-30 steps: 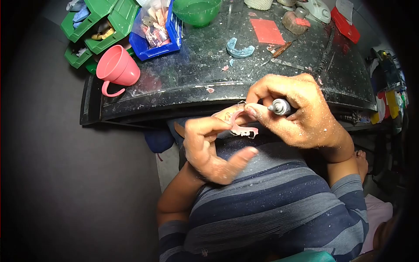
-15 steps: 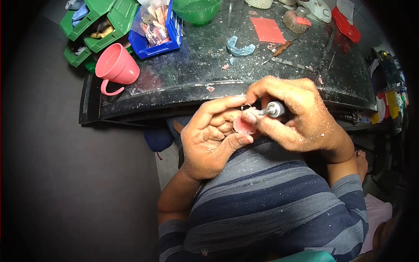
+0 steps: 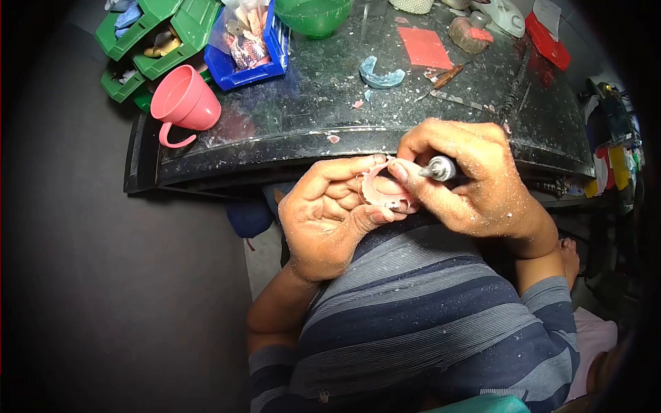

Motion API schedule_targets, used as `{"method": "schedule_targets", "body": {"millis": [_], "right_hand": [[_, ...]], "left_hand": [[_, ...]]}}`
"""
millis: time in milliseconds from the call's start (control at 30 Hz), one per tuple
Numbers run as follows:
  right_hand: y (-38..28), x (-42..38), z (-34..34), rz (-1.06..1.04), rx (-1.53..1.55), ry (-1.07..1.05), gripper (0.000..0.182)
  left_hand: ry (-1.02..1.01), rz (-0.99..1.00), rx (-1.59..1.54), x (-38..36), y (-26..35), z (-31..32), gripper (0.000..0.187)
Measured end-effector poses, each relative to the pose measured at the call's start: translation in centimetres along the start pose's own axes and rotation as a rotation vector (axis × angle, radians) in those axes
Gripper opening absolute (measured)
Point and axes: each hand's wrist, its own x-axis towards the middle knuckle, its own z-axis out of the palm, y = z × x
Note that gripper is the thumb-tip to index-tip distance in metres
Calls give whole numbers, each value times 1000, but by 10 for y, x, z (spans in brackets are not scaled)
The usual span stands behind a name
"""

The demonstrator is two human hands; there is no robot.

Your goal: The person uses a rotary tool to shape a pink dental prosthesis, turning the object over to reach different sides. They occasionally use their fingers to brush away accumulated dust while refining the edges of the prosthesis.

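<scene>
Between the thumb and fingertips of my left hand (image 3: 327, 210) is a pink denture plate (image 3: 377, 187), horseshoe-shaped, with a thin wire along its left edge. My right hand (image 3: 468, 182) is closed around a silver rotary handpiece (image 3: 439, 168) that points at the plate. My right thumb lies against the plate's upper edge. The handpiece's bit is hidden by my fingers. White dust speckles both hands. They are held close together in front of the bench edge, above my striped shirt.
On the dark bench (image 3: 310, 103) lie a blue dental impression (image 3: 381, 74), a pink wax sheet (image 3: 425, 47) and a brown-handled knife (image 3: 447, 76). A pink mug (image 3: 186, 100) stands at the left edge, near a blue bin (image 3: 251, 76), green bins (image 3: 165, 62) and a green bowl (image 3: 315, 17).
The denture plate has been turned, so its horseshoe curve now faces up. My right hand and the handpiece have shifted slightly right, and my left hand slightly left.
</scene>
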Motion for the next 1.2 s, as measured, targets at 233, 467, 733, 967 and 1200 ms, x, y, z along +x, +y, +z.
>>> {"method": "schedule_targets", "body": {"millis": [233, 467, 733, 967, 1200], "right_hand": [[-13, -1, 4, 55, -67, -120, 49], [-11, -1, 12, 10, -269, -88, 65], [-9, -1, 19, -50, -308, -46, 60], [-9, -1, 17, -50, -353, -66, 57], [-7, -2, 16, -31, -392, -129, 58]], "left_hand": [[61, 118, 46, 1, -6, 4, 44], [59, 64, 207, -2, -2, 4, 44], [201, -68, 164, -3, 3, 13, 57], [104, 45, 272, -3, -2, 5, 40], [130, -28, 213, -2, -1, 5, 38]]}}
